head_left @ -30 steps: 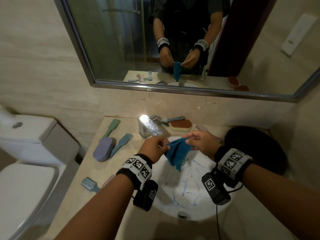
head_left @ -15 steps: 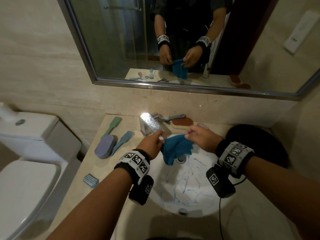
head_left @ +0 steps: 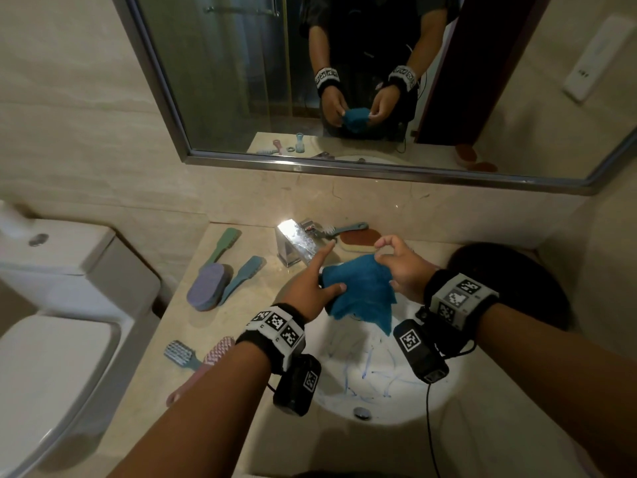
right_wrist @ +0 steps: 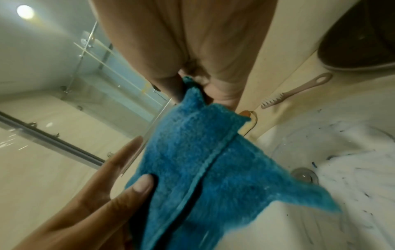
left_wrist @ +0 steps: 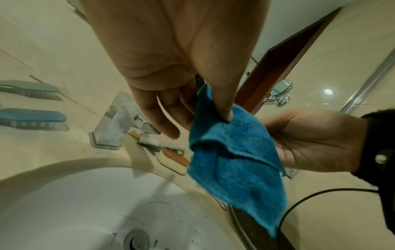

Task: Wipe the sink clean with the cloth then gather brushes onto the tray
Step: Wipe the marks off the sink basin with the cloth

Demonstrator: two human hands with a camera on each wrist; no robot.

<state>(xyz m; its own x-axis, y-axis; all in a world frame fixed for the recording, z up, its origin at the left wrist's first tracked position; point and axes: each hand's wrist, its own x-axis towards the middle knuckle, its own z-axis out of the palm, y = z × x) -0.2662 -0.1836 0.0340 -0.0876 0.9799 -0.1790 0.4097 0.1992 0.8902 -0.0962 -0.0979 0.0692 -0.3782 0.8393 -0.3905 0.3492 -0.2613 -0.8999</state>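
Both hands hold a blue cloth (head_left: 358, 291) above the white sink (head_left: 365, 367), whose basin carries blue scribbled marks. My left hand (head_left: 324, 277) pinches the cloth's left side; the thumb (left_wrist: 227, 115) lies on its front, the index finger points straight at the tap. My right hand (head_left: 382, 251) pinches the upper corner (right_wrist: 189, 84). Green (head_left: 224, 246), purple (head_left: 206, 288) and blue (head_left: 243, 276) brushes lie on the counter to the left. A dark round tray (head_left: 510, 281) sits at the right.
A chrome tap (head_left: 296, 243) stands behind the sink, with a teal brush (head_left: 346, 229) and a brown-topped brush (head_left: 360, 241) beside it. A small grey-blue brush (head_left: 179, 353) and a pink one (head_left: 215, 351) lie front left. A beige brush (right_wrist: 299, 91) lies near the tray. A toilet (head_left: 51, 305) is at far left.
The cloth hung narrow from both pinches a second ago; now it is drawn wider and folded between the hands. My left thumb has slid onto its front and the index finger has straightened.
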